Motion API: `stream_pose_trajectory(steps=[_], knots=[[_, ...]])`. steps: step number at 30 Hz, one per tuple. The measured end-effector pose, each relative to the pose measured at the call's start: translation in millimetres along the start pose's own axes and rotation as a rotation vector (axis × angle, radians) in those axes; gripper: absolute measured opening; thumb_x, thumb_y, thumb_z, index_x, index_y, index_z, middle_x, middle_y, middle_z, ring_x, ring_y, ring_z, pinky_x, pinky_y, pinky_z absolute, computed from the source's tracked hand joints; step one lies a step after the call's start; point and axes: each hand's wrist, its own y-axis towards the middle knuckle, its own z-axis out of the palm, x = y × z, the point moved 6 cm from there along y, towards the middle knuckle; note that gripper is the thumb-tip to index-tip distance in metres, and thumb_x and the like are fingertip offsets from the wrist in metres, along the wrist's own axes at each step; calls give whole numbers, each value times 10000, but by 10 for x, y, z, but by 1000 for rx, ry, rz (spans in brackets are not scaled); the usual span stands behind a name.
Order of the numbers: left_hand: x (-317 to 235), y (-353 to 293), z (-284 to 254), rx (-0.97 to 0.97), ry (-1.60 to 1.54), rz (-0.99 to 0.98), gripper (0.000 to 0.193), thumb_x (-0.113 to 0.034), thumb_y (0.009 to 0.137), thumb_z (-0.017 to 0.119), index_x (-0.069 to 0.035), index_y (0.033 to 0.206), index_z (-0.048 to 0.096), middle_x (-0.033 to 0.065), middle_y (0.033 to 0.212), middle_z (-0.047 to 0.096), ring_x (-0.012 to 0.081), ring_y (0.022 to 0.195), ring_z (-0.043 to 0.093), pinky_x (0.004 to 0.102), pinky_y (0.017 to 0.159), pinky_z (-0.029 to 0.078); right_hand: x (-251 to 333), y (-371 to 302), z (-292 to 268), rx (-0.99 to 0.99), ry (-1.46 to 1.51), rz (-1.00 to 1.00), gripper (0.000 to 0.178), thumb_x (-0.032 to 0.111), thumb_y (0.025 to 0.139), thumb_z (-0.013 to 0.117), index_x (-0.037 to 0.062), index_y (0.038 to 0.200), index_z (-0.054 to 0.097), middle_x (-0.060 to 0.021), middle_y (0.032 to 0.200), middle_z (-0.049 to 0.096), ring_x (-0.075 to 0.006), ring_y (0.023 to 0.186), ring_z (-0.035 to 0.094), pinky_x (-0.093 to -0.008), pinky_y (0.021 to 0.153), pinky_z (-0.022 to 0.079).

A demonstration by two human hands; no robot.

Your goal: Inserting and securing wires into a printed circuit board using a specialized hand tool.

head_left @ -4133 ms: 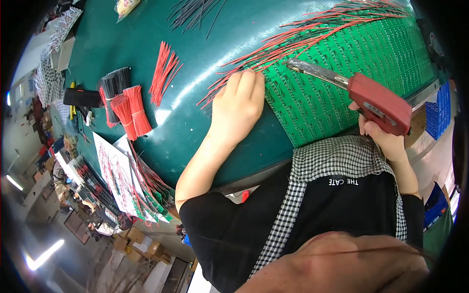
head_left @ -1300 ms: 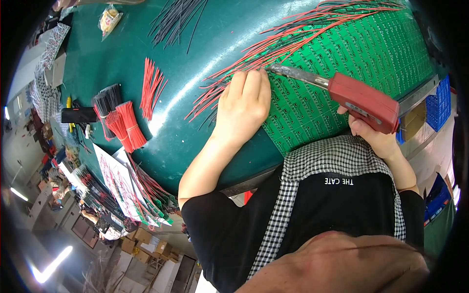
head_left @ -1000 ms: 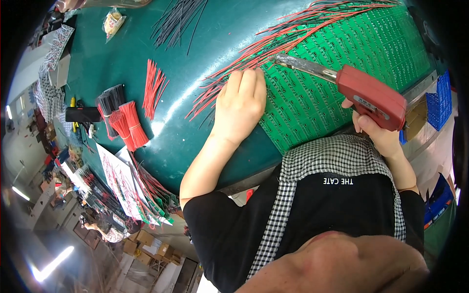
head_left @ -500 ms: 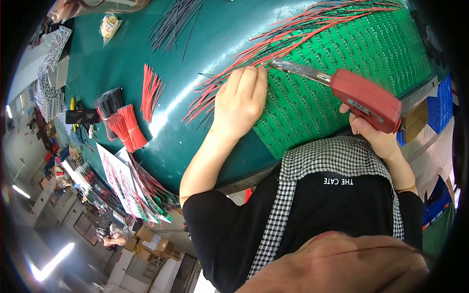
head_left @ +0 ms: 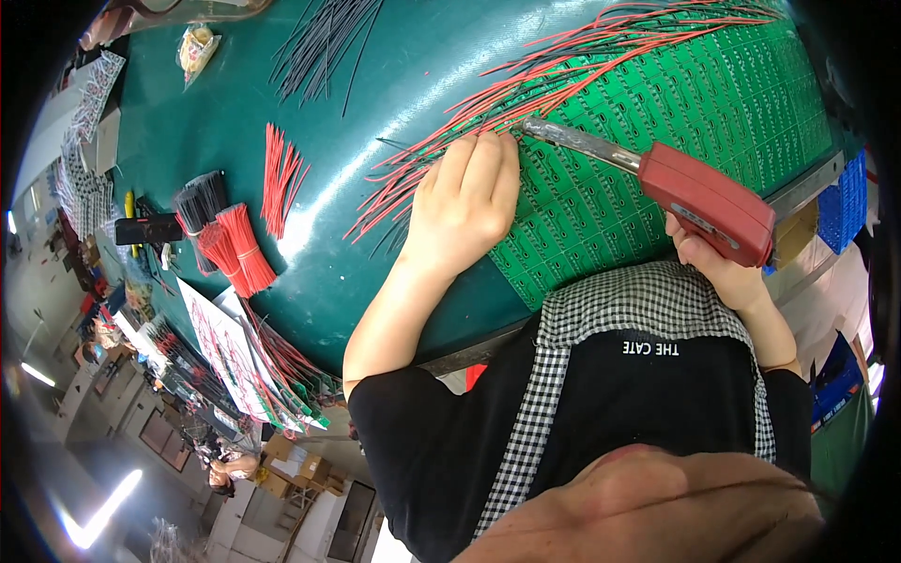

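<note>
My right hand (head_left: 721, 274) grips a red soldering gun (head_left: 709, 202) by its handle. Its metal tip points left and meets the far edge of a large green circuit board panel (head_left: 601, 211), close to my left fingertips. My left hand (head_left: 465, 202) is closed over the panel's left far corner, fingers bent down and pressed together. The fingertips are partly hidden, so whatever they pinch cannot be made out. Red and black wires (head_left: 563, 83) lie in a long row along the panel's far edge, some ends running out beyond my left hand.
On the green table (head_left: 375, 150) lie loose black wires (head_left: 328, 47), loose red wires (head_left: 280, 178), tied red bundles (head_left: 246, 251) and black bundles (head_left: 199, 199). Wired boards on white sheets (head_left: 225, 347) are at the left edge. A blue crate (head_left: 842, 202) stands at right.
The view has shifted a little, moving the table things slightly left. My left hand has shifted slightly along the board's edge; the soldering gun's tip stays by its fingertips.
</note>
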Motion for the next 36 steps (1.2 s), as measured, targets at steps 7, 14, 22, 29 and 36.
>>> stream_pose_trajectory(steps=[7, 14, 22, 29, 36], knots=[[10, -26, -2, -47, 13, 93, 228, -33, 615, 573, 31, 834, 581, 78, 801, 533, 167, 713, 537, 224, 540, 462, -7, -34, -5, -3, -6, -40, 349, 204, 751, 641, -16, 985, 506, -45, 808, 519, -92, 640, 470, -212, 568, 394], [-21, -8, 8, -13, 60, 98, 234, -35, 602, 561, 40, 823, 572, 82, 804, 524, 166, 715, 529, 220, 541, 463, 82, -19, -24, -16, -94, -150, 375, 52, 689, 681, -2, 1034, 543, -76, 1010, 571, -82, 718, 533, -224, 635, 444], [-55, 1, 6, -2, 76, 65, 250, -31, 606, 557, 42, 845, 569, 81, 790, 512, 175, 701, 525, 241, 559, 459, 177, -1, 59, -9, -47, -135, 385, 131, 741, 637, -12, 1075, 509, -47, 879, 527, -73, 660, 478, -215, 600, 402], [-48, -17, 1, 32, 45, 12, 265, -21, 623, 559, 40, 880, 571, 90, 806, 518, 199, 708, 534, 276, 591, 463, 56, -63, 11, -8, -41, -109, 398, 242, 781, 597, -36, 1048, 498, -58, 757, 527, -71, 567, 446, -198, 511, 366], [189, -54, -25, -166, -249, -88, 226, -42, 618, 581, -5, 840, 581, 54, 779, 524, 179, 696, 540, 257, 541, 458, 128, -145, -163, -29, 212, -263, 411, 135, 759, 606, -35, 1108, 469, -133, 934, 562, -67, 571, 453, -189, 497, 379]])
